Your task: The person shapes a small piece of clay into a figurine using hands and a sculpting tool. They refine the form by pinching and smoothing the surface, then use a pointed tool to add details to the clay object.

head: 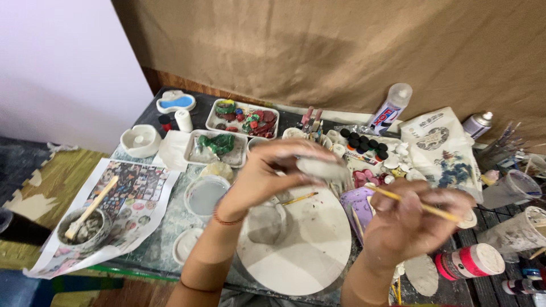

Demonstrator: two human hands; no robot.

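Left hand: I saw my left hand (273, 170) closed around a small pale clay piece (321, 167), held up above the round white board (301, 239) at the table's near edge.
Right hand: my right hand (412, 222) pinched a thin yellow-handled brush (418, 206), its tip aimed at the piece.
Risk, grip: the piece looked damp; I judged a tight squeeze could dent it, a loose one drop it onto the board.
Risk, elbow: the pink-banded jar (469, 261) lay on its side at the near right corner; my forearm could roll it off.
Risk, water: the white cup (205, 196) sat just left of the board, easy to knock.
Packages, middle: black-capped paint pots (364, 145) in a cluster.
Packages, far edge: white glue bottle (389, 108) with red-blue label, tilted; grey spray can (476, 125) at the far right.
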